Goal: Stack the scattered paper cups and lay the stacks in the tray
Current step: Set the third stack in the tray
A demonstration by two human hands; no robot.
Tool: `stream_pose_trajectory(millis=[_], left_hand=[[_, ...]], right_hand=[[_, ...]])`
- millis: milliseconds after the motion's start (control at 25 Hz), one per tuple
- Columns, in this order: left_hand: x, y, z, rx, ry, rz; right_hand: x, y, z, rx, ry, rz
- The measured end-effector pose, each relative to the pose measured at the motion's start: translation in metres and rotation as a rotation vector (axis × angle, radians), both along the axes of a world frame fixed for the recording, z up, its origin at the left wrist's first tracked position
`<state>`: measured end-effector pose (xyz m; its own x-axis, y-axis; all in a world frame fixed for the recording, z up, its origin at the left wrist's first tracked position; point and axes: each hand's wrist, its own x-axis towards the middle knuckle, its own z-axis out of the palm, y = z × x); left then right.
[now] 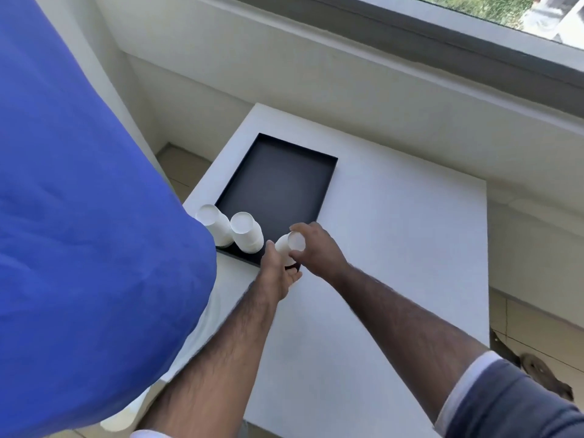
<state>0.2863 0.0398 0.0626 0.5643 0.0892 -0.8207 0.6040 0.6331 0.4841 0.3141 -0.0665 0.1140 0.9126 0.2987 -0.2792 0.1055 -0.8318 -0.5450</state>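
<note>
A black tray (278, 181) lies on the white table (395, 248). Two stacks of white paper cups stand upside down along the tray's near edge: one stack (215, 226) at the left corner, a second stack (246, 232) beside it. A third cup stack (289, 246) is at the tray's near right corner, held between both hands. My right hand (316, 248) grips its top from the right, fingers curled around the base. My left hand (279, 273) supports its lower part from the near side, fingers partly hidden under the stack.
Blue cloth (79, 216) fills the left of the view and hides the table's left side. More white cups (120, 418) peek out below the cloth at the bottom left. A wall and window sill run behind the table.
</note>
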Motion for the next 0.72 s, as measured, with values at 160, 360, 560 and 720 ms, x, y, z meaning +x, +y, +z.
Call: stream_pose_trajectory(millis=[160,360,560,720], left_hand=[[0.005,0.003,-0.006,0.006,0.008,-0.015],[0.005,0.01,-0.004,0.092,0.026,0.007],[-0.006,0.018,0.007,0.211,0.006,-0.007],[-0.036,0.017,0.007,0.344,-0.025,-0.105]], right_hand=[[0.004,0.013,-0.005,-0.07,0.03,0.075],[0.008,0.028,-0.009,-0.026,0.047,0.085],[-0.011,0.007,-0.006,0.123,0.071,-0.049],[-0.051,-0.032,-0.018,0.106,0.066,-0.209]])
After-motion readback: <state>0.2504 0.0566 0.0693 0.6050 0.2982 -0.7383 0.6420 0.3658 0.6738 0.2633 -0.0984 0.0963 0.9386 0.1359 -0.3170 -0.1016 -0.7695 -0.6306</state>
